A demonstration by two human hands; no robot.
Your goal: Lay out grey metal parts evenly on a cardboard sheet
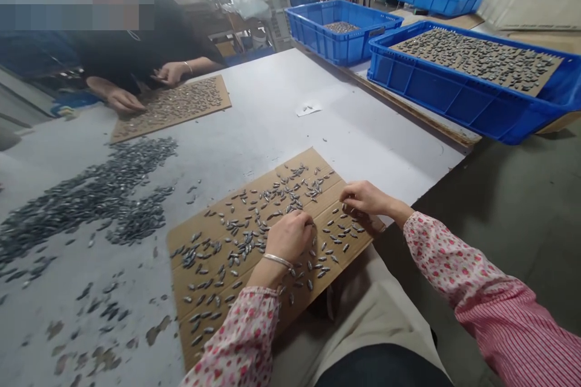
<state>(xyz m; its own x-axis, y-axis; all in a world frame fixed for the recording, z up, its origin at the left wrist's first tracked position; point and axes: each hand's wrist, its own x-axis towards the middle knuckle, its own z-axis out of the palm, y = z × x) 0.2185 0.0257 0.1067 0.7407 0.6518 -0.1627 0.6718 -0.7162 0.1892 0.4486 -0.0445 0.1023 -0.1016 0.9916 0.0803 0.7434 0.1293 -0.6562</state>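
The person's left hand [290, 237] is curling down over a scatter of small oblong metal pieces [245, 236] lying on a cardboard sheet [313, 160], its fingers [302, 224] bunching narrowly against the sheet. I cannot tell whether they are holding a piece. The right hand [363, 199] is hanging just above the sheet's right side, its fingers [347, 191] drawing narrowly toward the thumb (any piece there is hidden). A bangle [276, 261] is circling the left wrist. The sheet is lying on a pale table [345, 151], just beside a loose heap of the same pieces [91, 193]. Across the table, a co-worker's hands [124, 100] are working over a 2nd cardboard sheet [213, 97]. Beyond the table's far edge, 3 blue plastic crates [463, 91] are standing, the nearest carrying a 3rd sheet covered with pieces [476, 60].
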